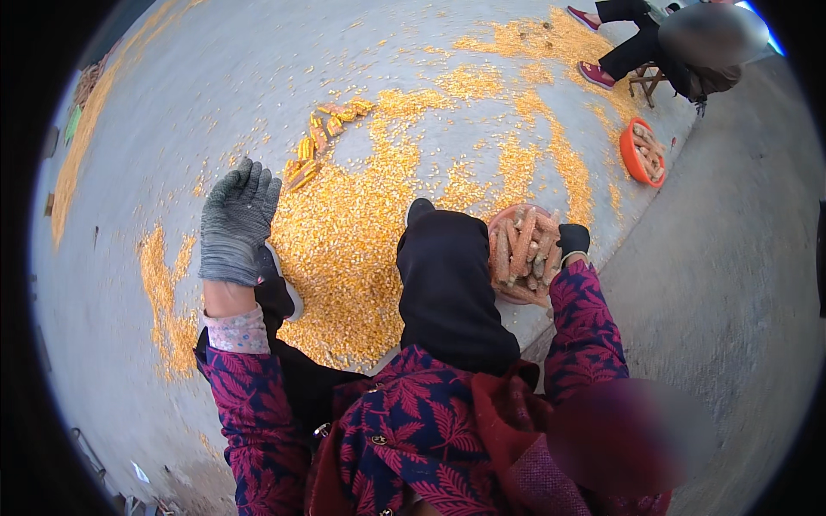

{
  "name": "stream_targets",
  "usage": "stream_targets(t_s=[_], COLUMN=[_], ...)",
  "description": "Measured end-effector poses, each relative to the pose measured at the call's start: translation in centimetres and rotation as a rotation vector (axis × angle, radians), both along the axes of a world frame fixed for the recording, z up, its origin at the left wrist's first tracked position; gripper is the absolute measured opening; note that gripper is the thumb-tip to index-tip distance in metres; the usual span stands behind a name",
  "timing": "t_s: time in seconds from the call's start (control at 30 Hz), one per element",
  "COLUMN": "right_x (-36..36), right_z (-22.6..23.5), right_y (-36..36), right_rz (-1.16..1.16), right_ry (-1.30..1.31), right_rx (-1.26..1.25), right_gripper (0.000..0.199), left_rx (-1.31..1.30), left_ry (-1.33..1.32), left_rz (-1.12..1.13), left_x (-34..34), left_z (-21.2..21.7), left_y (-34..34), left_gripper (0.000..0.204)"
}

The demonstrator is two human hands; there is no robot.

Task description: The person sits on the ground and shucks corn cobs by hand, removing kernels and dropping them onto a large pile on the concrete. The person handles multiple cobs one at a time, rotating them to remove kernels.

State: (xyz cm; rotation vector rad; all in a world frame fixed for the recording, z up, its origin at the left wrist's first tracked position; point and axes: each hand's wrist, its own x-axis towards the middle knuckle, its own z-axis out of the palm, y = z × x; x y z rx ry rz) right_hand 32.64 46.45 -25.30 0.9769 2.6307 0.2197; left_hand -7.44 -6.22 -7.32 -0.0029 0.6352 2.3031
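Observation:
My left hand (241,219), in a grey knit glove, is raised at the left edge of a large heap of loose yellow corn kernels (344,258). Its fingers are stretched out and it holds nothing. My right hand (574,239), in a dark glove, is curled at the right rim of a reddish basin (496,230). Whether it grips the rim or a cob is hidden. Stripped corn cobs (522,249) fill that basin. Several ears of corn (318,138), partly covered with kernels, lie in a line beyond the heap.
My black-trousered knee (447,275) stands between heap and basin. At the far right, an orange basin (628,157) holds more cobs, near another person (632,56) on a small wooden stool (647,82). Kernels are scattered over the grey floor (172,129).

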Motion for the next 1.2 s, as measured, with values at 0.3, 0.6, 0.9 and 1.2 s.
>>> stream_targets(t_s=[0.3, 0.6, 0.9, 1.2], right_x=[-1.7, -1.1, -2.0, -0.1], right_z=[0.1, -0.8, -0.1, 2.1], right_y=[-2.3, -3.0, -5.3, -3.2], right_rz=[-0.524, -0.347, -0.454, -0.215], right_ry=[0.73, 0.651, 0.532, 0.558], right_rx=[0.08, 0.069, -0.195, -0.056], right_gripper=[0.02, 0.017, 0.023, 0.025], left_rx=[-0.045, -0.038, -0.006, -0.002], left_ry=[-0.072, -0.052, 0.02, -0.085], left_rz=[0.043, 0.004, -0.031, 0.048], left_x=[1.0, 1.0, 1.0, 1.2], left_z=[1.0, 1.1, 0.5, 1.8], left_y=[0.3, 0.3, 0.3, 0.3], left_gripper=[0.024, 0.025, 0.028, 0.022])
